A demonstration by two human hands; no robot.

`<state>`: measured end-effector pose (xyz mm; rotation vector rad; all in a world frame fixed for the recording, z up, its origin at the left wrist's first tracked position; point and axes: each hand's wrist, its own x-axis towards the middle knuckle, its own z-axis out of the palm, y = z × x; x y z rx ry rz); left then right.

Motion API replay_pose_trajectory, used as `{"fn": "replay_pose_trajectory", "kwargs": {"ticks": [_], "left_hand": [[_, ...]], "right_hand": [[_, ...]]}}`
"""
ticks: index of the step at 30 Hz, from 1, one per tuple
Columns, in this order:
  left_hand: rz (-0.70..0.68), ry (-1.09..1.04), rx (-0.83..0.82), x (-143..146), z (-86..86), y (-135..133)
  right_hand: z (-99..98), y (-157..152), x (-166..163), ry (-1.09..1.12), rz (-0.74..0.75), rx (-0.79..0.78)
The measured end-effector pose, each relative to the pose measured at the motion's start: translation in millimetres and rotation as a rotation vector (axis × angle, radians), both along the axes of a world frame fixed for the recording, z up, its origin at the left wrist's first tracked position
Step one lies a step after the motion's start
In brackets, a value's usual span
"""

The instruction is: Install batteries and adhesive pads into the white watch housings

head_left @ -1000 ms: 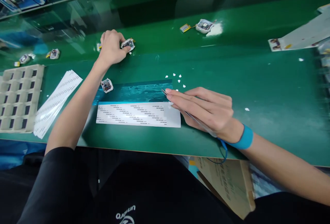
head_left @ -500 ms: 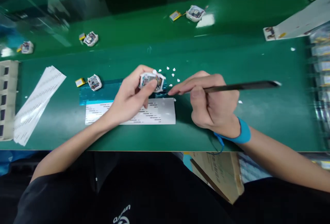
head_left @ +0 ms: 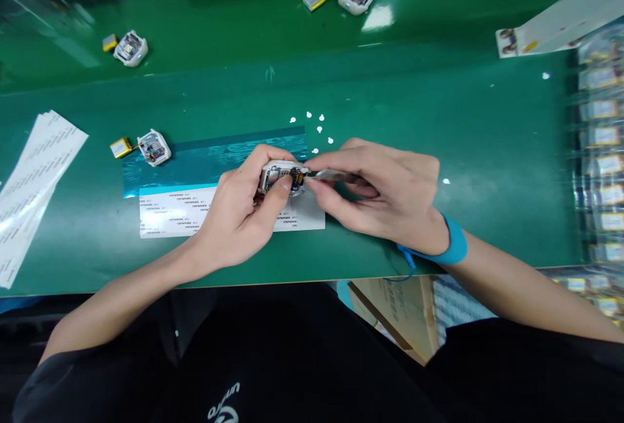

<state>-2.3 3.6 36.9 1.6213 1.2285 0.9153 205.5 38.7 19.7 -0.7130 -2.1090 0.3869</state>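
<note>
My left hand (head_left: pixel 244 208) grips a small white device housing (head_left: pixel 273 168) with its circuit board exposed, the thumb pressed over the board. At the housing's right edge are the thumb and forefinger tips of my right hand (head_left: pixel 385 189). That hand is closed on a slim grey tool, apparently tweezers (head_left: pixel 334 175), most of it hidden by the fingers. Whether the tool's tip touches the housing, I cannot tell. Beneath the hands lie a printed white adhesive sheet (head_left: pixel 170 218) and a blue film strip (head_left: pixel 195 158). Small white stickers (head_left: pixel 319 128) dot the mat just beyond.
Another opened housing (head_left: pixel 154 148) with a wired battery (head_left: pixel 121 147) lies left; two similar sets sit farther back. More printed strips (head_left: pixel 41 176) lie at far left. On the right are a white angled bar (head_left: pixel 560 26) and trays of batteries (head_left: pixel 607 163). A blue wristband (head_left: pixel 455 241) has a cord.
My right hand has moved left to the housing, and its long dark tool no longer sticks out to the right. The housing has lowered slightly. The camera view has shifted.
</note>
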Motion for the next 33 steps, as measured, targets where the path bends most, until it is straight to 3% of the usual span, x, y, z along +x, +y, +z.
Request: {"fn": "replay_pose_trajectory", "kwargs": {"ticks": [6, 17, 21, 26, 31, 33], "left_hand": [[0.014, -0.047, -0.05, 1, -0.6, -4], [0.025, 0.053, 0.016, 2, -4.9, -3], [0.013, 0.105, 0.03, 1, -2.1, -2], [-0.003, 0.068, -0.011, -2, 2.8, 0], [-0.054, -0.075, -0.104, -3, 6.9, 2], [-0.066, -0.114, -0.125, -2, 7.7, 3]], "right_hand": [[-3.6, -9, -1, -0.194, -0.114, 0.236], [-6.9, -3, -1, -0.076, 0.026, -0.083], [-7.2, 1, -3, -0.042, 0.021, -0.085], [-6.4, 1, -1, -0.053, -0.006, 0.045], [-5.5, 0, 5, -0.216, -0.045, 0.285], [-5.2, 0, 6, -0.254, -0.06, 0.301]]}}
